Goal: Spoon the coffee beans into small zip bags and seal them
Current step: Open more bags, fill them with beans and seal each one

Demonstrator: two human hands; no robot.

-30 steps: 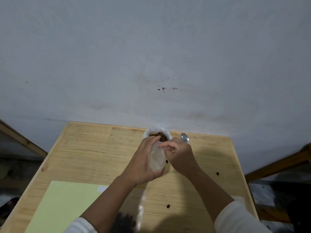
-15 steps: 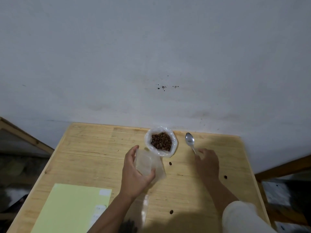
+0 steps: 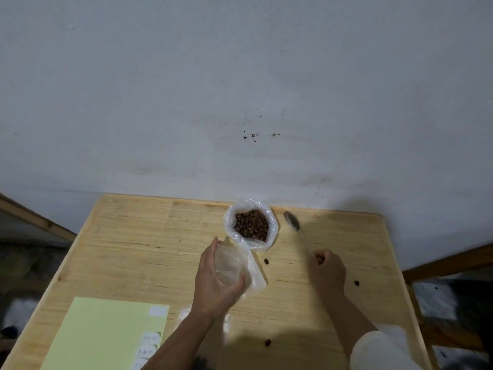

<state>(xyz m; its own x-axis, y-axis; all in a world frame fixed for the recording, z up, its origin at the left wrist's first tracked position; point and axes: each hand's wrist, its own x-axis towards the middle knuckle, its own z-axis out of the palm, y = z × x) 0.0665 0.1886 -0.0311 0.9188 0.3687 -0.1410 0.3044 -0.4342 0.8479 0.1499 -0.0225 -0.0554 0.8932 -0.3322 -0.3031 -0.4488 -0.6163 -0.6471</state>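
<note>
An open plastic bag of coffee beans [image 3: 251, 225] stands at the far middle of the wooden table [image 3: 138, 247]. My left hand [image 3: 213, 281] grips a small clear zip bag [image 3: 234, 265] just in front of it, mouth held open. A metal spoon [image 3: 293, 226], blurred, points toward the far edge to the right of the beans. My right hand [image 3: 326, 271] has its fingers curled round the spoon's handle end.
A pale green sheet with small labels [image 3: 106, 335] lies at the near left. More clear bags [image 3: 226, 327] lie by my left forearm. Loose beans [image 3: 267, 342] are scattered on the wood. The wall rises right behind the table.
My hands parted from the zip bag. The right hand went to the spoon and took its handle; the spoon now looks blurred. The left hand keeps the bag.
</note>
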